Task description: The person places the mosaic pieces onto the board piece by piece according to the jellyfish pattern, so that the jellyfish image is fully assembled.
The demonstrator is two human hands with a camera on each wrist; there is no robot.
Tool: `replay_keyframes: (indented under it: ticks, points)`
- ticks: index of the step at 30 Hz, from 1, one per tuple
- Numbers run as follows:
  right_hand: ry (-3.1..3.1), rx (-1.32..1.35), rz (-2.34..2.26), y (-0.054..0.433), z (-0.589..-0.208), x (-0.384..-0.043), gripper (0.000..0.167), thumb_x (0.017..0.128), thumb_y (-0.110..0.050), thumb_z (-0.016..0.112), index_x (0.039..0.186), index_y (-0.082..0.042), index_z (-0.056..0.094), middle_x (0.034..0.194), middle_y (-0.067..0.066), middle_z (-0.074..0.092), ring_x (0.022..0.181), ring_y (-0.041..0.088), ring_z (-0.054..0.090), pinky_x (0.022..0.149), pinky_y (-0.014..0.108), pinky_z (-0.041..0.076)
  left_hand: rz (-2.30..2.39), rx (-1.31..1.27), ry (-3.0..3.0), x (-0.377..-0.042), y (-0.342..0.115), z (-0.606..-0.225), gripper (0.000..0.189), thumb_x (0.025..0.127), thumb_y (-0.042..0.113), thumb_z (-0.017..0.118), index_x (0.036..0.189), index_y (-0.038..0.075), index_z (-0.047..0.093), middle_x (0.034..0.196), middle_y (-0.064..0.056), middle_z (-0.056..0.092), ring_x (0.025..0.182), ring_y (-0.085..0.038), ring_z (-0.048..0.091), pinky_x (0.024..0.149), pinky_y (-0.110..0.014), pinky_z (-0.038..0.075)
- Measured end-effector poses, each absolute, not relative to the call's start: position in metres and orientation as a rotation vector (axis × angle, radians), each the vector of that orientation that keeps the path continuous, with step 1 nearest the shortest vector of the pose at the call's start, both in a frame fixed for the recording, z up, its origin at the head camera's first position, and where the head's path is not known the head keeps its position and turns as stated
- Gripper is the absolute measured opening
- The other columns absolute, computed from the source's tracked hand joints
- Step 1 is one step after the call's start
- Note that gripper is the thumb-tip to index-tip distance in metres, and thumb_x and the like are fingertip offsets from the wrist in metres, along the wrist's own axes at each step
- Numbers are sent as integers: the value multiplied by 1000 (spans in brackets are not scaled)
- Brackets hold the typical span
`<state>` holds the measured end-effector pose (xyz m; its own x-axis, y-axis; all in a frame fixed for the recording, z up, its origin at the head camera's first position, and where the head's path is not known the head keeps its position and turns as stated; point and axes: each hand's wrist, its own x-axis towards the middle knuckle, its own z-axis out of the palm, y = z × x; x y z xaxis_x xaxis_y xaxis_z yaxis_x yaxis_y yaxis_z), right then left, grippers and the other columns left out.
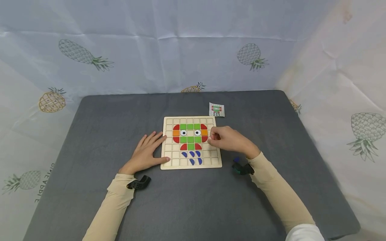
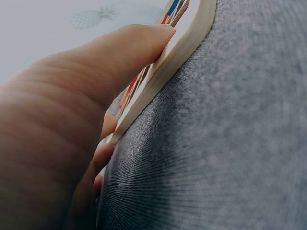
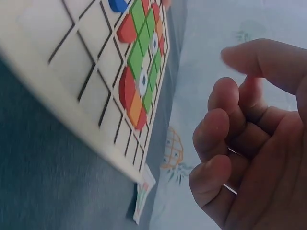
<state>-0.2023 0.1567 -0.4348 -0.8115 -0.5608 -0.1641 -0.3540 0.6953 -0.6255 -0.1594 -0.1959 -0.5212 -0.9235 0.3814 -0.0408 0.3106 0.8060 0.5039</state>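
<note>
A square wooden grid board (image 1: 214,162) lies on the table, bearing a mosaic of red, green and orange pieces with two eye tiles (image 1: 197,133). Below the mosaic sit several blue half-round pieces (image 1: 192,162). My left hand (image 1: 141,155) is spread at the board's left side; its thumb rests on the rim and its fingertips touch the edge. Over the right edge of the board hovers my right hand (image 1: 230,139). Its fingers are loosely curled, with the thumb apart from them and nothing held in the right wrist view.
A small picture card (image 1: 216,109) with a similar coloured pattern lies behind the board's far right corner. On the dark grey table (image 1: 187,201), a blue piece (image 1: 236,159) lies near my right wrist. A pineapple-print cloth (image 1: 169,60) hangs behind the table.
</note>
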Motion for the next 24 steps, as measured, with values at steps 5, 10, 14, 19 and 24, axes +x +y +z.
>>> replay_keyframes:
  ticks: [5,10,14,19,24]
  points:
    - [2585,-701,-906,171,-433,-197,12,99,-26,67,94,-15,65,77,-3,61,67,13,53,58,26,44,749,547,2840,-159,-196,-521,97,84,61,72,162,23,30,170,-6,22,160,-30,9,130,-53,-2]
    - [2640,-719,-896,186,-432,-188,12,97,-19,70,106,-11,71,91,-1,70,78,14,59,65,27,51,741,549,2834,-159,-195,-519,97,83,62,72,162,23,30,171,-7,21,160,-30,9,130,-53,-2]
    - [2676,-709,-848,198,-435,-180,17,97,-17,70,110,-8,73,97,-1,71,81,14,60,66,27,51,745,549,2836,-159,-195,-519,97,83,62,72,161,22,30,170,-7,22,160,-30,10,130,-53,-2]
    - [2689,-716,-812,211,-440,-172,15,96,-16,70,108,-8,74,98,-1,72,81,13,59,65,26,51,747,549,2838,-159,-195,-520,97,83,62,72,162,22,30,170,-7,21,160,-30,9,130,-53,-3]
    - [2720,-722,-755,223,-445,-168,12,95,-12,70,105,-8,75,93,-2,70,77,8,55,65,26,48,743,550,2839,-160,-195,-520,98,83,63,72,162,23,29,171,-6,21,160,-30,9,130,-53,-3]
